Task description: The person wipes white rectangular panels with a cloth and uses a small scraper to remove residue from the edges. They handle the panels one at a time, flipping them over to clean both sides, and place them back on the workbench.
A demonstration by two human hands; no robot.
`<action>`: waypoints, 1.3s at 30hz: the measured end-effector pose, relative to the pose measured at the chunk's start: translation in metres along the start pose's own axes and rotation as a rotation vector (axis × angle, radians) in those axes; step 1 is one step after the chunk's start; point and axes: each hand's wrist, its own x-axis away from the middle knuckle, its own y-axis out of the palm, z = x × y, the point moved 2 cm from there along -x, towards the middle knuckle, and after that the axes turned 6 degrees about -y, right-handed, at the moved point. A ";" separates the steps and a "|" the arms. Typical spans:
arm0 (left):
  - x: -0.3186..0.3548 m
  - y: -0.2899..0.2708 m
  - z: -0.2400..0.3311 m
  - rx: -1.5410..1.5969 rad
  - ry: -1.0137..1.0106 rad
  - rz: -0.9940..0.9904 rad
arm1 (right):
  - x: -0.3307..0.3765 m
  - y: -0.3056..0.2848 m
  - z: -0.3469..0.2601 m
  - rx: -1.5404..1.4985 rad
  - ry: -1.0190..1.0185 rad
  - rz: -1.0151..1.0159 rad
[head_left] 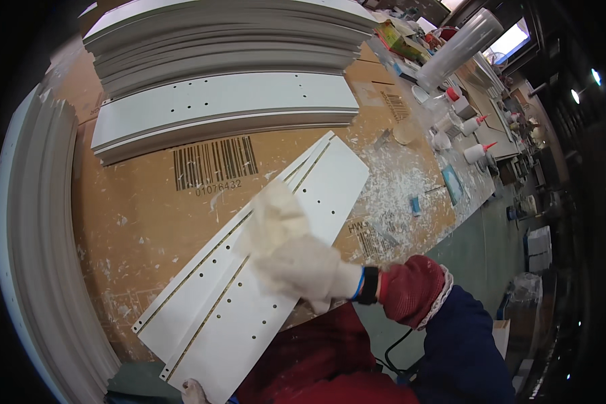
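White panel (249, 269), long and flat with two grooves and rows of small holes, lies slanted across the middle of the head view, from the lower left up toward the centre right, on a cardboard-covered workbench (141, 222). The right hand (303, 266), in a pale work glove, comes in from the lower right and rests on the panel's middle, closed around a crumpled white cloth (273, 215) pressed against the surface; the glove and cloth blur together, so the fingers are hard to separate. The left hand (194, 390) shows only as a gloved tip at the bottom edge, touching the panel's near end; its grip cannot be made out. A stack of similar white panels (222, 60) fills the upper left. More panels (34, 256) curve down the left edge, bent by the lens. White shavings (397, 182) litter the bench at centre right, near small glue bottles (475, 151).
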 end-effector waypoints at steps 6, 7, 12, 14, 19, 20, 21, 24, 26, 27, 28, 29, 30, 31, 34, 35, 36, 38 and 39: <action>0.002 -0.003 0.003 -0.281 0.107 -0.055 | 0.055 -0.060 0.163 0.243 0.724 0.315; 0.002 -0.002 0.003 -0.272 0.107 -0.054 | 0.051 -0.062 0.159 0.349 0.676 0.293; -0.002 0.021 0.019 0.566 -0.355 -0.034 | -0.002 -0.018 0.052 0.116 0.272 0.151; -0.014 0.019 -0.013 0.404 -0.268 -0.031 | -0.022 0.017 -0.042 0.231 -0.012 0.010; -0.024 0.018 0.028 -0.154 0.163 -0.236 | -0.034 0.035 -0.184 -0.616 -0.559 0.122; -0.026 0.015 0.028 0.017 0.064 -0.228 | -0.037 0.038 -0.171 -0.725 -0.530 0.154; -0.022 0.013 0.026 0.192 -0.048 -0.204 | -0.030 0.052 -0.139 -0.532 -0.352 0.389; -0.011 0.020 0.022 0.782 -0.329 -0.086 | -0.021 0.005 -0.010 0.160 0.205 0.564; -0.015 0.028 0.024 1.006 -0.406 -0.139 | -0.001 -0.018 0.045 0.213 0.602 0.414; -0.015 0.028 0.023 1.019 -0.410 -0.194 | -0.002 -0.023 0.045 0.337 0.602 0.326; -0.016 0.027 0.021 1.034 -0.413 -0.247 | -0.006 -0.019 0.032 0.256 0.530 0.258; -0.015 0.026 0.021 1.229 -0.457 -0.383 | -0.025 -0.016 0.000 0.158 0.436 0.188; -0.013 0.024 0.017 1.226 -0.415 -0.370 | -0.038 -0.007 -0.038 0.067 0.340 0.112; -0.012 0.026 0.012 1.215 -0.380 -0.371 | -0.044 0.011 -0.075 -0.020 0.129 0.135; -0.020 0.023 -0.033 0.925 -0.229 -0.353 | -0.055 0.040 -0.189 -0.232 -0.381 -0.008; -0.018 0.021 -0.025 0.791 -0.127 -0.377 | -0.051 0.044 -0.216 -0.361 -0.514 -0.016; -0.013 0.021 0.003 0.946 -0.209 -0.361 | -0.051 0.045 -0.238 -0.335 -0.593 -0.305; -0.007 0.013 0.031 0.521 -0.052 -0.255 | -0.050 0.041 -0.231 -0.586 -0.597 -0.330; -0.007 0.012 0.024 -0.064 0.150 -0.172 | -0.048 0.038 -0.213 -0.497 -0.522 -0.128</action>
